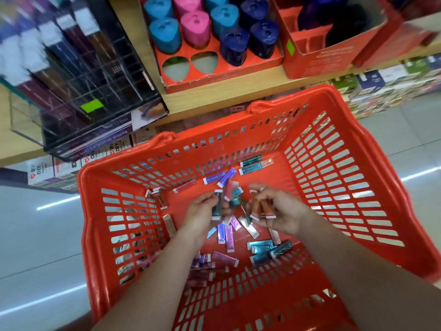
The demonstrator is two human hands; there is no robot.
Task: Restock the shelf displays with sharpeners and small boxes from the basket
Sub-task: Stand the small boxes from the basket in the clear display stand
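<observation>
Both hands reach down into a red plastic basket [353,177] on the floor. Several small shiny boxes [228,237] in purple, teal, pink and copper lie scattered on its bottom. My left hand [202,211] grips a few of these boxes upright, a dark one with white ends among them. Copper-coloured boxes are held in the curled fingers of my right hand [284,211]. On the wooden shelf above, blue, pink and navy sharpeners [194,28] stand in a red display tray [219,68] with two vacant holes at its front left.
A black and clear display rack [78,75] with slim boxes in slots stands at the left of the shelf. A red carton [334,41] sits right of the tray. Stacked packs [393,87] fill the lower shelf. Grey floor tiles surround the basket.
</observation>
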